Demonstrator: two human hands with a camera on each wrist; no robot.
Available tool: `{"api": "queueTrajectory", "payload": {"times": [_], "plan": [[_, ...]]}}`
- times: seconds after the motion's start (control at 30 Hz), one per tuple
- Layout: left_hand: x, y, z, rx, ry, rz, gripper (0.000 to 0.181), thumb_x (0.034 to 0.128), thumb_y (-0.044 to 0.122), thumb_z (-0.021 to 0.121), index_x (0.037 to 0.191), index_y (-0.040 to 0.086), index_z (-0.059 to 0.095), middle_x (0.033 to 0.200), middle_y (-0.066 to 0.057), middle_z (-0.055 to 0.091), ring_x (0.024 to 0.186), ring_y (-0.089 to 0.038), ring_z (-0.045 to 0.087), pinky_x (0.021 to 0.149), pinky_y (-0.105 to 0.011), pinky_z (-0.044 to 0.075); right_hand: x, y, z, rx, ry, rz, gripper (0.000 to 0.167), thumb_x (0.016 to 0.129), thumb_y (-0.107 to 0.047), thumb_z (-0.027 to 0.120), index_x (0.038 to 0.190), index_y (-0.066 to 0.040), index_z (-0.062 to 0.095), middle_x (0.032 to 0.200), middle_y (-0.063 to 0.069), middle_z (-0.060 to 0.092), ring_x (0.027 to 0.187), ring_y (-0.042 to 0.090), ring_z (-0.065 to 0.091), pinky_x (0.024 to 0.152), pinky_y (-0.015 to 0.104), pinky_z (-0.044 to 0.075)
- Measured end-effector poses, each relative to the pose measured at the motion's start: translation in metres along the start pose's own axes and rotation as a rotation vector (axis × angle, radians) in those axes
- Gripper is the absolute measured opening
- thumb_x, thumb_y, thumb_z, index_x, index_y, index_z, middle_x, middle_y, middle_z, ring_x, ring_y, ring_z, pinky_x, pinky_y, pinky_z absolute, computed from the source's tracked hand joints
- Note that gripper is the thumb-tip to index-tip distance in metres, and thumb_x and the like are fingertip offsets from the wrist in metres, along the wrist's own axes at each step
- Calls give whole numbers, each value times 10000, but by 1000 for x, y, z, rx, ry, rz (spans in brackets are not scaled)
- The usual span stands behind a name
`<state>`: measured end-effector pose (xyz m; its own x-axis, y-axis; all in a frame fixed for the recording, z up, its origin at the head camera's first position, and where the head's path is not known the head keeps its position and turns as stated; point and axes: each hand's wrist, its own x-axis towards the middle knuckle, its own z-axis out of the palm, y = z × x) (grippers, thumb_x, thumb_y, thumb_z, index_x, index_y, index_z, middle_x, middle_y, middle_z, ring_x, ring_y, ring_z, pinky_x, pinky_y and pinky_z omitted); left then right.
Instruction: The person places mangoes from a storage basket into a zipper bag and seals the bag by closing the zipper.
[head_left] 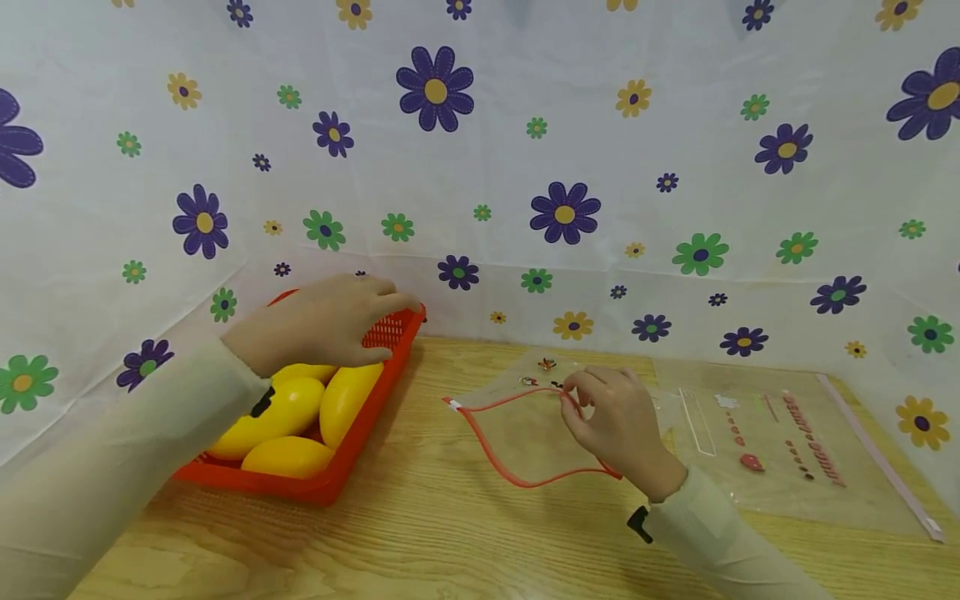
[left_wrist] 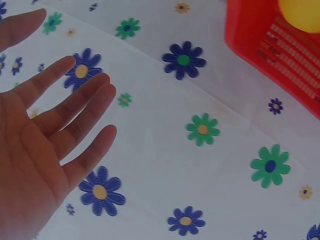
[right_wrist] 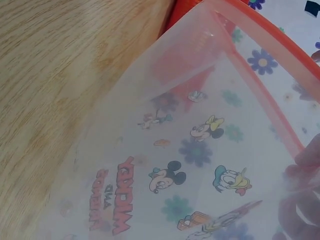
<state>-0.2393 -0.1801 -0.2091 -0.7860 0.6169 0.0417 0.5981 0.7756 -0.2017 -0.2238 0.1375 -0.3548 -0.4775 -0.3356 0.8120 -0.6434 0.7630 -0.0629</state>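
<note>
In the head view the left hand (head_left: 330, 321) is over the far part of a red basket (head_left: 322, 483) that holds several yellow oval objects (head_left: 288, 457). Its fingers look extended; in the left wrist view the left hand (left_wrist: 45, 135) has spread fingers and an empty palm. The right hand (head_left: 618, 421) pinches the far edge of a clear bag (head_left: 517, 433) with a red zip rim, whose mouth gapes. Cartoon characters and red lettering are printed on the bag (right_wrist: 165, 150) in the right wrist view, where the right hand (right_wrist: 302, 192) shows at the edge.
A second clear bag (head_left: 795, 467) with a pink zip strip and pink prints lies flat at the right on the wooden table (head_left: 420, 533). Behind stands a white cloth (head_left: 495, 150) with purple, green and yellow flowers. The basket is at the left, beside the cloth.
</note>
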Motion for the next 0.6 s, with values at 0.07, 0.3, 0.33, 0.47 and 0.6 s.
{"api": "queueTrajectory", "payload": {"times": [0.07,0.3,0.33,0.47,0.6], "plan": [[3,-8,0,-7,-25,-20,564,796,282,694,1322,192,510,1233,-125,588,1062,-318,583,906,-519,490,0,0,0,0,0,2,105,706,-92,721,741,-133,630,603,-47,552,540,84,461,566,274,359],[10,-30,8,-64,-91,-62,587,793,286,693,1334,166,500,1287,-162,570,1122,-361,566,936,-565,455,0,2,0,3,12,0,97,708,-86,711,733,-127,626,587,-43,536,534,92,455,575,287,367],[11,-34,10,-72,-94,-63,590,792,286,694,1333,154,498,1285,-163,573,1119,-360,569,934,-562,458,0,2,0,3,13,-1,96,709,-86,710,732,-126,626,586,-43,535,534,93,454,576,288,368],[15,-49,22,-111,-119,-87,585,792,293,693,1319,132,496,1285,-150,580,1118,-347,570,929,-561,462,0,2,0,1,16,-3,96,706,-85,710,728,-127,625,585,-44,531,533,92,450,577,288,368],[19,-59,34,-146,-143,-111,573,796,288,689,1304,113,492,1288,-151,578,1125,-342,561,946,-570,445,0,3,0,-1,14,-1,98,707,-85,711,727,-128,625,584,-45,530,534,90,448,576,284,363]]}}
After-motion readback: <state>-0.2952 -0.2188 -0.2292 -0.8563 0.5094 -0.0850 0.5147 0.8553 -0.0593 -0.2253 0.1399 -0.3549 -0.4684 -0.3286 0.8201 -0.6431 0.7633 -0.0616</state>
